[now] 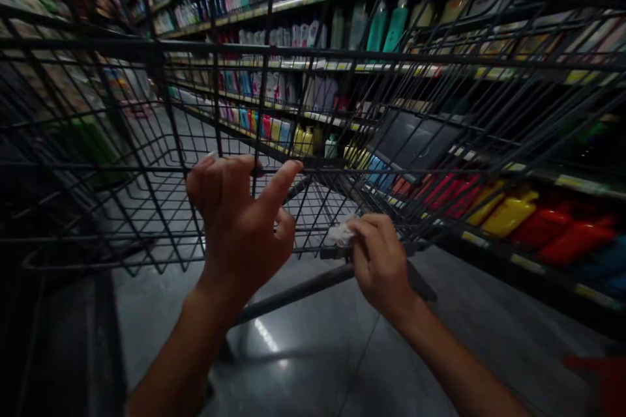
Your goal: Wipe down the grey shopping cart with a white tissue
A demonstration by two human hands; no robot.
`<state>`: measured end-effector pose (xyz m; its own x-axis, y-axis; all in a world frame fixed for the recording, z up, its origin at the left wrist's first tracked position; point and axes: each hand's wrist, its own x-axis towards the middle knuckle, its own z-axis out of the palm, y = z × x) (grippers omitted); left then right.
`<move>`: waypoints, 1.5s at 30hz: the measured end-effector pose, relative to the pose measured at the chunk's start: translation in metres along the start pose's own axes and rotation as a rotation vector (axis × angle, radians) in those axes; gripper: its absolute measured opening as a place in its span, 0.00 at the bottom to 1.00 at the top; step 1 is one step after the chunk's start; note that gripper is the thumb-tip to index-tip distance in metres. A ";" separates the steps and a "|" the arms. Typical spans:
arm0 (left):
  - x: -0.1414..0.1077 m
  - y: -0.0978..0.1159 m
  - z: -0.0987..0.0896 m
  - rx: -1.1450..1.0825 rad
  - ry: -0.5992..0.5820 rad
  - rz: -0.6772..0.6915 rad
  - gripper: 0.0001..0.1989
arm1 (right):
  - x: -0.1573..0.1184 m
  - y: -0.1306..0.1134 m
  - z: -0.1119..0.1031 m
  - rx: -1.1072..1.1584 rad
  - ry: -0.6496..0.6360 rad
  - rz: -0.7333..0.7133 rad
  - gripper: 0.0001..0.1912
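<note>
A dark wire shopping cart (pixel 235 48) fills the space in front of me, and I look through its grid. My left hand (pixel 239 215) is at the near wire panel, several fingers curled over a horizontal wire and the index finger pointing out along it. Lower and to the right, my right hand (pixel 384 264) pinches a crumpled white tissue (pixel 341 232) between thumb and fingers. The tissue is against the cart's lower edge, near a dark frame bar (pixel 303 290). My right fingertips are partly hidden behind the tissue.
Store shelves with bottles run along the right and back, including teal pump bottles (pixel 395 23), yellow packs (pixel 511 212) and red packs (pixel 577 234). A dark flat panel (pixel 413 142) sits at the cart's right side. Grey tiled floor (pixel 293 374) lies below.
</note>
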<state>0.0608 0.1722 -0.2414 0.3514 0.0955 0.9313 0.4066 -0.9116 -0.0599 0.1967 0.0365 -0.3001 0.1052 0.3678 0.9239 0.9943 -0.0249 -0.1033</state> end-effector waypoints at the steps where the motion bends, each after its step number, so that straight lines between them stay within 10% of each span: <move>1: 0.000 0.001 0.000 0.011 0.015 -0.002 0.28 | 0.012 0.004 -0.006 -0.016 0.051 -0.014 0.13; 6: -0.001 0.008 0.000 0.062 0.041 -0.005 0.26 | 0.048 0.017 -0.021 -0.081 0.260 -0.038 0.12; 19: -0.002 0.010 0.002 0.115 0.068 0.018 0.24 | -0.021 0.036 -0.030 -0.011 -0.077 -0.134 0.18; 26: -0.003 0.007 0.003 0.198 0.103 0.070 0.23 | 0.018 0.063 -0.054 -0.134 0.262 -0.025 0.14; 35: -0.004 0.010 0.001 0.240 0.079 0.054 0.24 | -0.043 0.050 -0.030 0.036 0.010 0.067 0.17; 45: -0.002 0.017 0.002 0.228 0.098 0.072 0.26 | 0.008 0.061 -0.058 -0.047 0.186 0.032 0.14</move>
<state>0.0688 0.1577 -0.2446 0.3072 -0.0153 0.9515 0.5670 -0.8001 -0.1959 0.2593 -0.0162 -0.2771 0.1331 0.1879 0.9731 0.9896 -0.0789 -0.1202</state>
